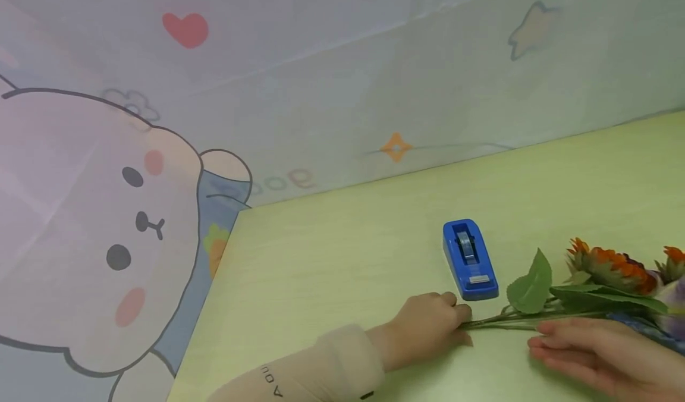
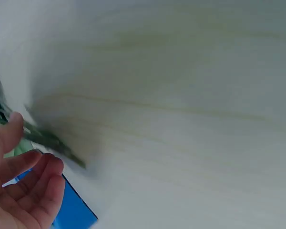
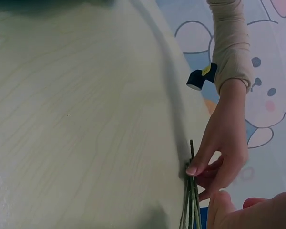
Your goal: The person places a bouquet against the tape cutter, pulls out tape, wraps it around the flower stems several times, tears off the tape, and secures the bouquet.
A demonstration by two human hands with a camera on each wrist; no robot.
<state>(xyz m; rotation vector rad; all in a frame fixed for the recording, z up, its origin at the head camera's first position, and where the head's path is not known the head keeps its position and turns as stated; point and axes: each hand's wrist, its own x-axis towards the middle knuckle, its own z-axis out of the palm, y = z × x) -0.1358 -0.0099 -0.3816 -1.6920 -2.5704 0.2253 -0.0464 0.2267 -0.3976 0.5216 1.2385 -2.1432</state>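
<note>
My left hand (image 1: 428,324) pinches the bundled green flower stems (image 1: 500,320) near their cut ends, low over the table. In the left wrist view, the stems (image 2: 52,140) pass under the thumb of my left hand (image 2: 26,181), with the other fingers curled. My right hand (image 1: 605,348) lies beside the bunch with its fingers extended and together, near the leaves and blooms. Orange artificial-looking flowers (image 1: 615,268) and a green leaf (image 1: 531,283) spread to the right, partly cut off by the frame. The right wrist view shows stems (image 3: 191,202) between both hands.
A blue tape dispenser (image 1: 471,259) with a clear roll stands just beyond my left hand. The pale yellow-green table (image 1: 332,247) meets a printed cloth (image 1: 321,93) with a cartoon bear at the back and left.
</note>
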